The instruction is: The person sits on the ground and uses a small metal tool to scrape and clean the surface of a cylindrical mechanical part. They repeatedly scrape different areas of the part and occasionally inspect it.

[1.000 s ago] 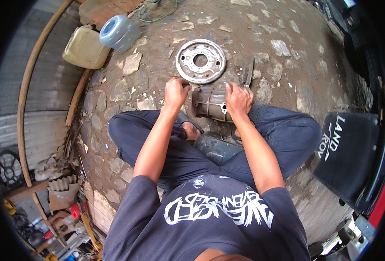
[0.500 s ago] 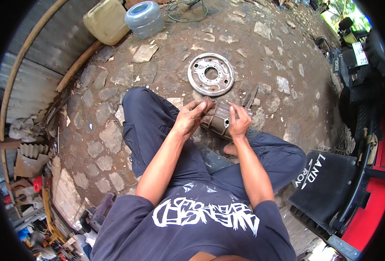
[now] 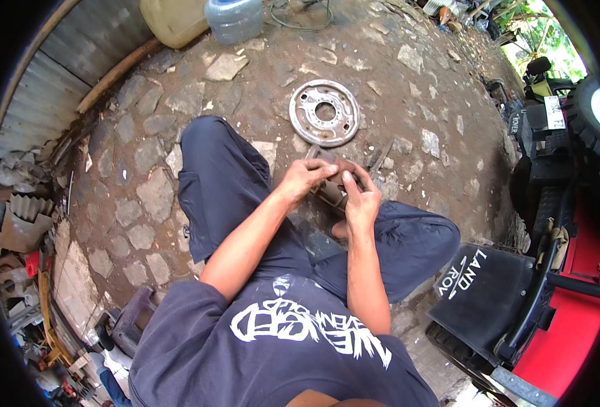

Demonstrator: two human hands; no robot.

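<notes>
Change noted: half a second ago the right hand (image 3: 362, 198) stood apart over the right part of the ribbed metal casting (image 3: 330, 195); it has since met the left hand (image 3: 300, 178) at a small brown piece (image 3: 344, 165). Grip of both hands: fingers and thumbs pinched on that piece, whose exact kind cannot be determined. One second ago the hands were well apart, one at either end of the casting. The view has also shifted, showing more of the vehicle at right.

Location: the brown piece is held above the casting, which sits on the ground between the legs, largely covered by the hands. The round metal disc (image 3: 324, 127) lies flat just beyond, with a narrow bar (image 3: 382, 154) to its right.

Limits: the left knee (image 3: 208, 136) rises beside the left forearm; the right knee (image 3: 442, 237) is near a black mudflap (image 3: 483, 298). Stone paving (image 3: 137, 197) gives room leftward, up to the corrugated wall (image 3: 39, 102).
</notes>
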